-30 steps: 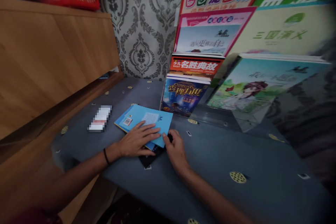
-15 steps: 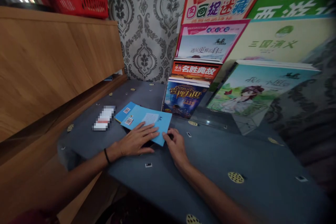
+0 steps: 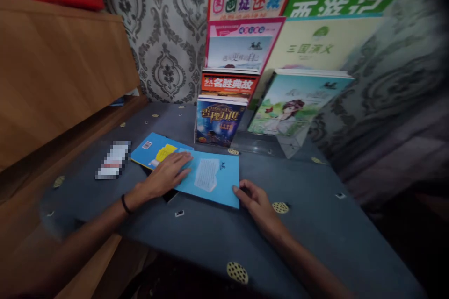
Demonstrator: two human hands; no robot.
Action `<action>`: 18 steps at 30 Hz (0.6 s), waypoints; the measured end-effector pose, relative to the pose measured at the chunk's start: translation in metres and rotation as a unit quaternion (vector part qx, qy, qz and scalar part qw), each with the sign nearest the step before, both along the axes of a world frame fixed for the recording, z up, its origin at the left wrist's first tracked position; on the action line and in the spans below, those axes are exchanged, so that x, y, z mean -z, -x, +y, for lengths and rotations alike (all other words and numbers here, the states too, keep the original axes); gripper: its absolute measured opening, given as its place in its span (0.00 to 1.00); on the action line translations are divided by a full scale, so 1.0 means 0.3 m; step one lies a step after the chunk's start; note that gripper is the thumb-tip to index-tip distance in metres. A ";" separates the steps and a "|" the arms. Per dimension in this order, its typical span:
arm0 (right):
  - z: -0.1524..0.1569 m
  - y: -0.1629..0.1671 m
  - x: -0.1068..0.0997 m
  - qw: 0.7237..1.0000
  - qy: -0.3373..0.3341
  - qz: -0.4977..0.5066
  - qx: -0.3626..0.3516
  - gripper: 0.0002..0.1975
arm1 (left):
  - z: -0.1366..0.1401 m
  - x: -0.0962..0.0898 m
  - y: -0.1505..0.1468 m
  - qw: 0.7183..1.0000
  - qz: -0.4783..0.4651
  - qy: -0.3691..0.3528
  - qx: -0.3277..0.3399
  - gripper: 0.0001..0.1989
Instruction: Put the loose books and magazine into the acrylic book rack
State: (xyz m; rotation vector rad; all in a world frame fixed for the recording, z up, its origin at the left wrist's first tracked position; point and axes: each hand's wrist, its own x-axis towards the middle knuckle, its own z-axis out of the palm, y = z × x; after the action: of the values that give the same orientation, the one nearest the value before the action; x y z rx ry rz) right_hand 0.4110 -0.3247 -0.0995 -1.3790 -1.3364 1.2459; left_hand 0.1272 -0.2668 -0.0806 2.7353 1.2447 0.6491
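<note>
Patterned grey wallpaper point(image 3: 170, 72) backs the corner where I'm standing, with a wooden cabinet point(image 3: 66, 70) along one side and a table point(image 3: 315, 243) under a dark blue-grey cloth printed with pineapples. Books stand in tiers on a clear rack point(image 3: 250, 140) at the back. Nearer the person, a light-blue book point(image 3: 208, 177) lies back cover up, spanning the space between both hands, its far left end overlapping a deeper-blue book point(image 3: 147, 145) with a yellow panel; something dark shows beneath them, too hidden to name. A blurred-out phone-like rectangle point(image 3: 114, 161) lies just beside that pile. The left hand point(image 3: 164, 175) is spread flat, fingertips resting on the light-blue cover's left end and palm over the deeper-blue book, gripping nothing. The right hand point(image 3: 256, 201) has its thumb and fingers closed on the light-blue book's right edge, though how far the fingers reach underneath I can't tell. To handle it well, I'd say the left palm should weigh mainly on the lower book, with the fingertips light, so the top one can slide without dragging its neighbour along. The right pinch would do best level and snug, wider than one corner, so the thin cover doesn't crease.
</note>
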 end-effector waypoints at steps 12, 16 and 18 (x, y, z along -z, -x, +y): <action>-0.105 -0.291 -0.051 0.991 0.043 -0.100 0.073 0.23 | -0.099 0.071 -0.101 0.994 0.095 -0.045 0.021 0.25; -0.126 -0.298 -0.030 0.987 0.001 -0.131 0.091 0.22 | -0.109 0.082 -0.064 0.994 0.101 -0.051 0.010 0.19; -0.132 -0.294 -0.023 0.984 -0.016 -0.150 0.097 0.21 | -0.101 0.086 -0.051 0.992 0.111 -0.046 0.025 0.19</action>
State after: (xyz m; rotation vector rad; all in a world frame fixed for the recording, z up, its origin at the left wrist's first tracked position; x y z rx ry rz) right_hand 0.4993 -0.3644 -0.0927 -1.6799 -1.3771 0.9092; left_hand 0.1426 -0.2970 -0.1063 2.9725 1.2084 0.4164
